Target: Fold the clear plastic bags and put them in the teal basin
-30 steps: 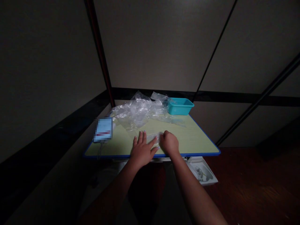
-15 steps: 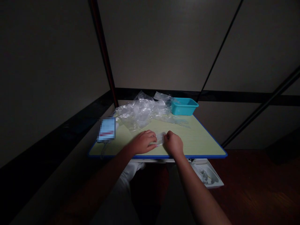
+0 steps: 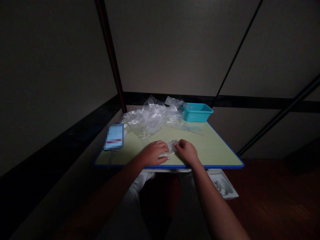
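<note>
A small folded clear plastic bag lies near the front of the pale green table. My left hand presses on its left part, fingers bent over the plastic and thumb along the near side. At the other end, my right hand pinches the edge between thumb and curled fingers. Beyond both hands spreads a crumpled heap of clear plastic bags, reaching toward the back edge.
A turquoise basket stands at the back right of the table, against the bags. At the left edge is a blurred-out upright device with a cable. Below the right front, a white open box holds small items.
My right fingers have shifted slightly along the bag's right end and turned a little. The left hand stays on the plastic, almost unmoved. The view has shifted slightly.
</note>
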Demonstrator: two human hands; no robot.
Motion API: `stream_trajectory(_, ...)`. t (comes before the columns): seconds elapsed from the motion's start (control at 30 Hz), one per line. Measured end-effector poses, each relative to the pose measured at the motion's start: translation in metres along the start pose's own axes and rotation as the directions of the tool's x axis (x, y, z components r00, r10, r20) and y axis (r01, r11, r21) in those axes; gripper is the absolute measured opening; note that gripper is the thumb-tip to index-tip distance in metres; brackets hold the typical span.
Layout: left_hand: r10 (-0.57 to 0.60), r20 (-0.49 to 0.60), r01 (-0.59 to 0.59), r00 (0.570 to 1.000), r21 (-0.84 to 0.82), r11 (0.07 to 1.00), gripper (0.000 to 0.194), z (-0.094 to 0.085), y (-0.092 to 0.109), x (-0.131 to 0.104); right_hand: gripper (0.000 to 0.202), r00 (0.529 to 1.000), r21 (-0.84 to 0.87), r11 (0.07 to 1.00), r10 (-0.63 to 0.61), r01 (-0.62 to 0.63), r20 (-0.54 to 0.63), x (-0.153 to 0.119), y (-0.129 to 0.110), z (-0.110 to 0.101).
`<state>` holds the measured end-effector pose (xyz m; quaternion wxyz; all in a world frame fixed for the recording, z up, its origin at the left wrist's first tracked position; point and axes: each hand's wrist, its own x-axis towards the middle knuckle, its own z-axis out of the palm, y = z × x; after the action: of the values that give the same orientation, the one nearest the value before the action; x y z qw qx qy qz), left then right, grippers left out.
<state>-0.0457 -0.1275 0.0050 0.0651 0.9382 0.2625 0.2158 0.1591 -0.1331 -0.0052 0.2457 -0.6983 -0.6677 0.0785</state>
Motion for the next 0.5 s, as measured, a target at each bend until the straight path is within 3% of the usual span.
stream_trajectory(0.5,-0.014,0.022,0.013,1.000,0.042,0.999,0.036,0.0019,0.0026,-0.0033,0.023,0.994,0.190,0.981,0.051,-0.032,-0.097,0.0048,0.0087,0.0046)
